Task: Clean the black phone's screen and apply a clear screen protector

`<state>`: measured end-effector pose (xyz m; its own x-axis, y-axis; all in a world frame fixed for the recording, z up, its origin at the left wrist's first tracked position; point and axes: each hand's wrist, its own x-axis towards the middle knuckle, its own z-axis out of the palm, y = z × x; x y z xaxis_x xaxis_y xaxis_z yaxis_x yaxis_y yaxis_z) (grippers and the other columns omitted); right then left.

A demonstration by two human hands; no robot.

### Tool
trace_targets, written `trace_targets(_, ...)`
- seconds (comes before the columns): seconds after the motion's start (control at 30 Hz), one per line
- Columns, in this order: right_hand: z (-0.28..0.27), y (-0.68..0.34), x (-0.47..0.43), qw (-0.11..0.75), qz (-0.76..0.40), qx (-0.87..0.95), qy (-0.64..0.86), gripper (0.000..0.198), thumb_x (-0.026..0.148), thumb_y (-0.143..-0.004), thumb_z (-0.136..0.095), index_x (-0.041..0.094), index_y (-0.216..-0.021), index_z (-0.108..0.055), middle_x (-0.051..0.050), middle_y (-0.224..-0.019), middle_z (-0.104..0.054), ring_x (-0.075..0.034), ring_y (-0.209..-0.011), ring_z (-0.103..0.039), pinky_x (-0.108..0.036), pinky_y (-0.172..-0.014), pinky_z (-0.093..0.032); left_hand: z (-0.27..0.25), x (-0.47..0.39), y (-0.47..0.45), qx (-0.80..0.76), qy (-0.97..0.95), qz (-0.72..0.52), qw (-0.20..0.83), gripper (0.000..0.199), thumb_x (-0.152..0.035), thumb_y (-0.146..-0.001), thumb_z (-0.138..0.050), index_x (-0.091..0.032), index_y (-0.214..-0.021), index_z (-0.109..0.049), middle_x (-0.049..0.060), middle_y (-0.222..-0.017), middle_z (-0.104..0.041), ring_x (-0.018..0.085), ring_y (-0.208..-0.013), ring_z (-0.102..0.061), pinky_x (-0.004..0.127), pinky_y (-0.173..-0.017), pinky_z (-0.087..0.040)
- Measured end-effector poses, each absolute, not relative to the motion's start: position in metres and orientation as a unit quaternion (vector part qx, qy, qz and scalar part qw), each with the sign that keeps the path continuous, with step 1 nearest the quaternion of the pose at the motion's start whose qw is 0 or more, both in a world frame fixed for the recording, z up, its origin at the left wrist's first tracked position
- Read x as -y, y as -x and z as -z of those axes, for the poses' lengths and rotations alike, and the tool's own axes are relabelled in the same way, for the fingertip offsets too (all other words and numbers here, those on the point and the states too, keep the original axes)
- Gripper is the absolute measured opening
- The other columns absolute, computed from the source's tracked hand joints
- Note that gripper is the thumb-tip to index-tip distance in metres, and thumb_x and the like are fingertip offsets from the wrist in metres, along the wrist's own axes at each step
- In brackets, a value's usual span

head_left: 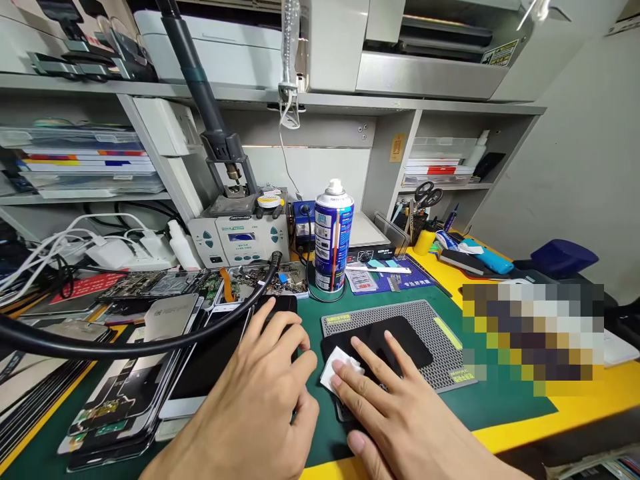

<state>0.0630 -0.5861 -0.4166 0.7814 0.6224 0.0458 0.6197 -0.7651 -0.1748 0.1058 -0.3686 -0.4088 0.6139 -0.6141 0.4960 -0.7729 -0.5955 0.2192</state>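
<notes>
A black phone [407,340] lies on a grey perforated mat [450,363] with yellow lettering. A folded white wipe [329,375] rests on the phone's left end. My right hand [395,400] presses the wipe against the glass under its index and middle fingers. The other two fingers are stretched over the black surface, and the thumb is at the near side. Left of the mat, my left hand [265,393] hovers with bent, parted fingers and no visible object in them. Beneath it is a dark phone screen [215,363], partly hidden by the hand and a cable.
A blue spray can [334,237] stands behind the mat. A thick black hose [150,350] crosses the left side from a grey soldering station [240,233]. Stacked phone parts [120,400] lie at left. A blurred patch [535,337] covers the right side.
</notes>
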Motion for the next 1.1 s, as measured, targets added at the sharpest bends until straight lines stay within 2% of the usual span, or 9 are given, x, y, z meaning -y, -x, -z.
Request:
trace_targets(0.23,0.423,-0.068,0.577,0.082,0.076,0.291,0.950,0.053,0.042,-0.109,-0.028,0.020,-0.156,-0.040,-0.004,-0.161,-0.035,-0.037,-0.151,-0.028,-0.067,-0.123,-0.014,0.417,0.366,-0.112,0.400,-0.876,-0.202,0.176,0.026,-0.005,-0.085,-0.048,-0.017,-0.093,-0.070,0.004,-0.090,-0.065,0.024,-0.107,-0.055,0.053,-0.119,-0.027)
trace_targets(0.37,0.444,-0.055,0.585,-0.004,0.216,0.351,0.911,0.048,0.046,-0.106,-0.041,0.019,-0.139,-0.062,-0.002,-0.147,-0.055,-0.034,-0.132,-0.056,-0.054,-0.121,0.021,0.419,0.365,-0.115,0.396,-0.876,-0.219,0.170,0.027,-0.005,-0.089,-0.047,-0.017,-0.094,-0.070,0.004,-0.091,-0.067,0.023,-0.105,-0.055,0.052,-0.119,-0.027)
trace_targets(0.43,0.451,-0.052,0.585,-0.023,0.248,0.354,0.901,0.046,0.048,-0.105,-0.044,0.020,-0.134,-0.066,0.000,-0.143,-0.059,-0.034,-0.125,-0.062,-0.052,-0.118,0.028,0.420,0.366,-0.115,0.404,-0.867,-0.235,0.173,0.026,-0.006,-0.092,-0.046,-0.017,-0.095,-0.070,0.004,-0.092,-0.067,0.022,-0.104,-0.056,0.050,-0.118,-0.028)
trace_targets(0.63,0.441,-0.058,0.596,0.021,0.118,0.192,0.974,0.053,0.040,-0.108,-0.029,0.018,-0.154,-0.043,-0.006,-0.158,-0.037,-0.038,-0.148,-0.034,-0.070,-0.117,-0.027,0.418,0.371,-0.119,0.440,-0.833,-0.289,0.171,0.027,-0.008,-0.092,-0.047,-0.020,-0.081,-0.069,0.001,-0.081,-0.067,0.020,-0.086,-0.059,0.041,-0.109,-0.034)
trace_targets(0.83,0.441,-0.051,0.644,-0.073,0.154,0.103,0.980,0.052,0.036,-0.107,-0.033,0.012,-0.150,-0.048,-0.010,-0.154,-0.044,-0.041,-0.142,-0.042,-0.071,-0.110,-0.038,0.414,0.378,-0.118,0.471,-0.803,-0.322,0.169,0.035,-0.008,-0.094,-0.041,-0.021,-0.076,-0.069,0.000,-0.078,-0.070,0.019,-0.074,-0.061,0.037,-0.100,-0.038)
trace_targets(0.9,0.446,-0.048,0.646,-0.109,0.220,0.129,0.961,0.050,0.037,-0.105,-0.040,0.012,-0.146,-0.054,-0.011,-0.150,-0.050,-0.041,-0.139,-0.048,-0.068,-0.114,-0.032,0.416,0.381,-0.117,0.472,-0.806,-0.318,0.164,0.037,-0.007,-0.095,-0.040,-0.022,-0.080,-0.069,-0.001,-0.078,-0.071,0.019,-0.076,-0.063,0.036,-0.098,-0.041)
trace_targets(0.97,0.453,-0.048,0.641,-0.130,0.293,0.182,0.930,0.046,0.039,-0.104,-0.045,0.013,-0.136,-0.065,-0.010,-0.142,-0.060,-0.037,-0.131,-0.057,-0.061,-0.123,-0.014,0.419,0.383,-0.116,0.472,-0.812,-0.307,0.155,0.038,-0.009,-0.097,-0.039,-0.024,-0.082,-0.070,-0.002,-0.080,-0.072,0.018,-0.080,-0.066,0.035,-0.098,-0.044)
trace_targets(1.03,0.459,-0.050,0.633,-0.133,0.345,0.249,0.895,0.042,0.045,-0.104,-0.047,0.017,-0.125,-0.072,-0.005,-0.131,-0.070,-0.030,-0.121,-0.065,-0.051,-0.126,0.003,0.425,0.384,-0.117,0.480,-0.808,-0.319,0.125,0.030,-0.019,-0.099,-0.044,-0.025,-0.087,-0.071,-0.002,-0.090,-0.076,0.018,-0.091,-0.069,0.035,-0.100,-0.047)
trace_targets(1.1,0.460,-0.054,0.627,-0.120,0.372,0.292,0.873,0.039,0.048,-0.103,-0.049,0.022,-0.120,-0.073,-0.001,-0.123,-0.074,-0.025,-0.115,-0.068,-0.046,-0.127,0.006,0.433,0.383,-0.118,0.482,-0.797,-0.357,0.066,0.023,-0.038,-0.096,-0.056,-0.023,-0.099,-0.073,0.002,-0.105,-0.077,0.023,-0.104,-0.069,0.035,-0.097,-0.052)
